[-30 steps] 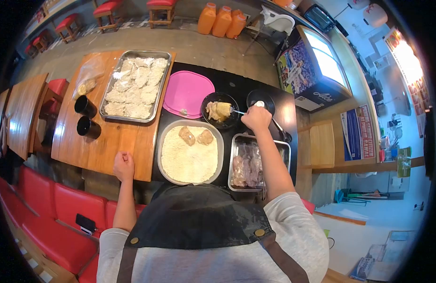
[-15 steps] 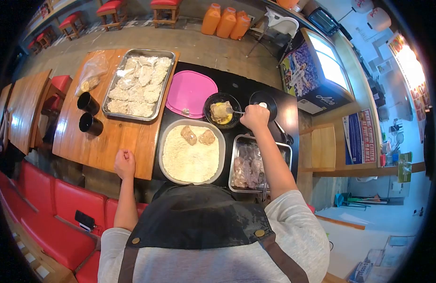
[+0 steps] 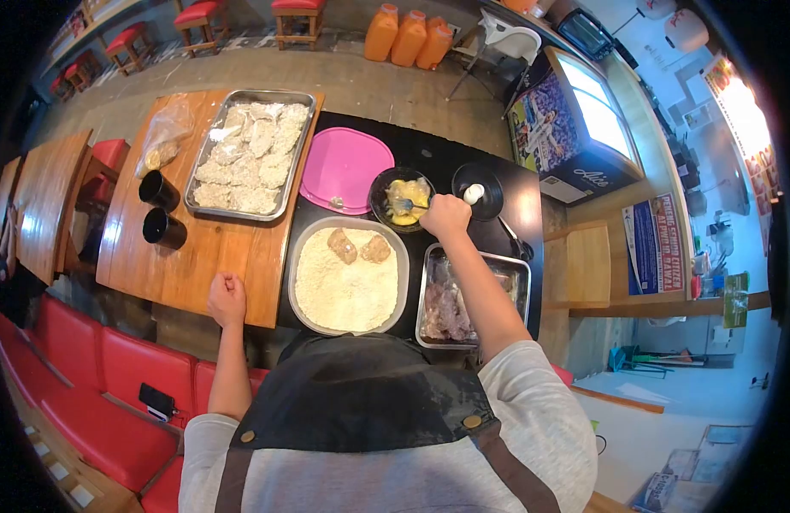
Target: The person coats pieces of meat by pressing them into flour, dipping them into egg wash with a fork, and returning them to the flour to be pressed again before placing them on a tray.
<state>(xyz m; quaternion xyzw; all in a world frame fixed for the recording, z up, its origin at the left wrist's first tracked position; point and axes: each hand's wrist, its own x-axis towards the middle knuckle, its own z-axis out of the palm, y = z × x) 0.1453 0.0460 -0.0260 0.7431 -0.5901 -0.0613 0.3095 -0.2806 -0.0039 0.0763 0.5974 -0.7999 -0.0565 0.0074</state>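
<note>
My right hand [image 3: 447,215] is closed around a fork [image 3: 409,204], its head down in a black bowl [image 3: 375,211] of beaten egg with a piece of meat [image 3: 418,188]. Loosely curled, my left hand [image 3: 227,298] rests at the near edge of the wooden table, apparently with nothing in it. Between the hands stands a pale tub [image 3: 291,291] of breading crumbs [image 3: 344,286], with two coated meat pieces [image 3: 358,246] on top. Under my right forearm, a metal tray [image 3: 527,295] holds raw meat [image 3: 446,306], partly hidden by the arm.
A large metal tray [image 3: 285,205] of breaded pieces sits on the wooden table [image 3: 126,265], beside two black cups [image 3: 162,224] and a plastic bag [image 3: 168,128]. A pink lid [image 3: 347,167] and a black plate [image 3: 494,184] with eggs [image 3: 474,194] lie on the black table.
My right hand has shifted left and slightly nearer me, bringing the fork deeper over the bowl. The meat in the egg has moved, and the plate's eggs show more. My left hand stays put.
</note>
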